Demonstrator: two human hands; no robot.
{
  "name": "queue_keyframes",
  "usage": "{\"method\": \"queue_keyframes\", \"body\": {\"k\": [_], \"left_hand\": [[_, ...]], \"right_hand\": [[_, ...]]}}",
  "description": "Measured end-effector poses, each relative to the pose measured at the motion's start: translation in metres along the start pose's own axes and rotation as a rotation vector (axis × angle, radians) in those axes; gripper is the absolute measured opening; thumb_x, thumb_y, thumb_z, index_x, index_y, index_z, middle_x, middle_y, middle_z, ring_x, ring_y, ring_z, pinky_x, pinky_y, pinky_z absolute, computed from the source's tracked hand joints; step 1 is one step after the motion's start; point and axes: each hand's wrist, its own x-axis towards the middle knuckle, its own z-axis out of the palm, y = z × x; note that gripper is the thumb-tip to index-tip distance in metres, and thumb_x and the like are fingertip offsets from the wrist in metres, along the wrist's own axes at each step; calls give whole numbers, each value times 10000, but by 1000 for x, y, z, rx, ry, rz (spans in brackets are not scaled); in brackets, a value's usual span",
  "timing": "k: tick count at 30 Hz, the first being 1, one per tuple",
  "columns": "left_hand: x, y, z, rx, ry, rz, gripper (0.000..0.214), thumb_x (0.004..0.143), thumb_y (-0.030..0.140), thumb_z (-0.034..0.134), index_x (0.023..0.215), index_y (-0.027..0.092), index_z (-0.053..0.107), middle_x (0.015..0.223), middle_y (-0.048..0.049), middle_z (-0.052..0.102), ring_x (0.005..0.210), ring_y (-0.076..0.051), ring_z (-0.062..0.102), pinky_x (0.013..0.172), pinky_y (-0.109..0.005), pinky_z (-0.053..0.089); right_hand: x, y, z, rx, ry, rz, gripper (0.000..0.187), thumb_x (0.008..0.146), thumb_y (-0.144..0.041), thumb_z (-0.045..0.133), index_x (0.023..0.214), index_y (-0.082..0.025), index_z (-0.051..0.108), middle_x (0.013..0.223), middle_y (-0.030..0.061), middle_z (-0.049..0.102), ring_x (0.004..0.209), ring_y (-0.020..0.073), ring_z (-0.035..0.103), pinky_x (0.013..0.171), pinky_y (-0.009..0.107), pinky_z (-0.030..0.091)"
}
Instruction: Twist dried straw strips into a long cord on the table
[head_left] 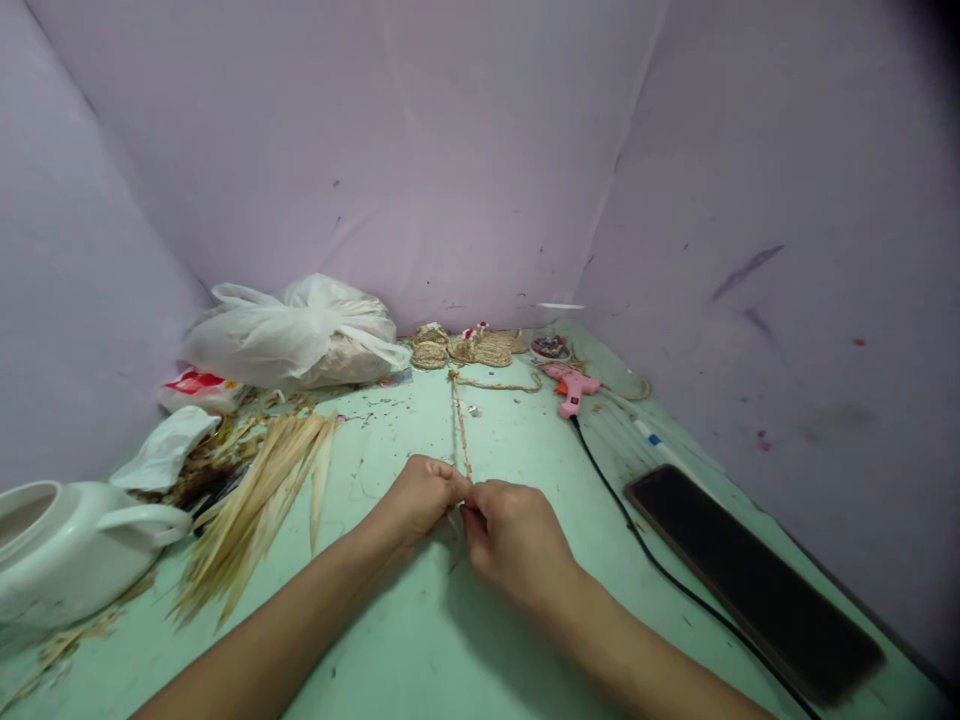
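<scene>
A thin braided cord (462, 432) of tan plant fibre runs from a knot at the back of the table toward me. My left hand (429, 492) pinches the cord's near end between thumb and fingertips. Right against it, my right hand (517, 525) is closed on the same end, fingertips touching the left ones. Short loose strands show faintly below the fingers, and the exact grip is hidden. From the knot, another length of cord (499, 386) bends off to the right. Left of my hands lies a bundle of dry leaf strips (259, 510).
At the back sit a white plastic bag (307, 335) and woven fibre pieces (480, 348). A pink glue gun (571, 388) trails a black cable (637, 530) on the right, beside a dark phone (754, 585). A white ceramic pot (71, 545) lies at the left.
</scene>
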Motion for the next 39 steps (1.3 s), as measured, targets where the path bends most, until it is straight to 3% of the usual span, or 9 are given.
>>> {"method": "queue_keyframes", "body": {"k": [7, 11, 14, 18, 21, 25, 30, 36, 39], "left_hand": [[5, -2, -7, 69, -78, -66, 120, 552, 185, 528, 479, 155, 438, 310, 69, 304, 286, -35, 208, 338, -199, 107], [4, -2, -7, 84, -97, -57, 106, 559, 203, 513, 494, 153, 446, 325, 72, 303, 282, -34, 201, 339, -201, 105], [4, -2, -7, 100, -81, -55, 67, 547, 192, 497, 508, 152, 460, 325, 65, 321, 286, -39, 214, 343, -203, 104], [8, -4, -10, 123, -124, -29, 44, 538, 186, 480, 522, 146, 485, 345, 62, 322, 310, -40, 207, 359, -211, 96], [10, -5, -13, 178, -153, 37, 69, 535, 189, 476, 486, 152, 445, 363, 70, 282, 346, -36, 192, 384, -215, 90], [9, -3, -14, 277, -117, 116, 119, 533, 186, 466, 446, 160, 388, 393, 70, 246, 395, -39, 177, 407, -218, 104], [9, -3, -14, 435, -45, 207, 116, 551, 175, 427, 438, 150, 429, 411, 52, 271, 420, -56, 214, 412, -215, 149], [-2, 4, -17, 673, 117, 237, 155, 586, 217, 474, 446, 152, 481, 429, 18, 394, 444, -88, 340, 450, -216, 219], [-18, 11, -13, 856, 205, 274, 172, 621, 228, 474, 470, 161, 523, 455, -11, 446, 471, -118, 394, 481, -237, 230]], "right_hand": [[17, 26, -8, 358, -189, 159, 221, 686, -319, 512, 602, -158, 638, 514, 25, 577, 464, 104, 439, 443, 219, 264], [26, 38, -2, 592, -116, 267, 189, 627, -270, 569, 742, -126, 612, 682, 50, 618, 579, 117, 510, 511, 213, 350], [26, 35, 5, 794, -256, 253, 318, 534, -206, 633, 836, -127, 570, 703, 18, 593, 584, 105, 505, 517, 202, 361], [25, 30, 8, 896, -369, 209, 75, 609, -200, 534, 648, -136, 524, 505, -59, 407, 446, 51, 342, 430, 185, 250], [26, 31, 8, 809, -322, 206, 115, 638, -193, 477, 543, -133, 503, 457, -64, 325, 434, 47, 259, 417, 196, 188], [27, 33, 11, 747, -186, 260, 106, 619, -182, 480, 566, -126, 553, 463, -47, 414, 448, 61, 318, 434, 200, 225], [24, 32, 16, 929, -155, 253, 162, 645, -228, 498, 519, -131, 525, 479, -21, 496, 446, 61, 355, 449, 199, 257], [21, 23, 20, 1023, -58, 380, 173, 641, -272, 535, 532, -141, 510, 403, -65, 402, 385, 49, 279, 402, 199, 191], [19, 17, 22, 1108, -19, 422, 151, 630, -255, 542, 537, -138, 523, 428, -41, 479, 408, 63, 365, 434, 202, 261]]}}
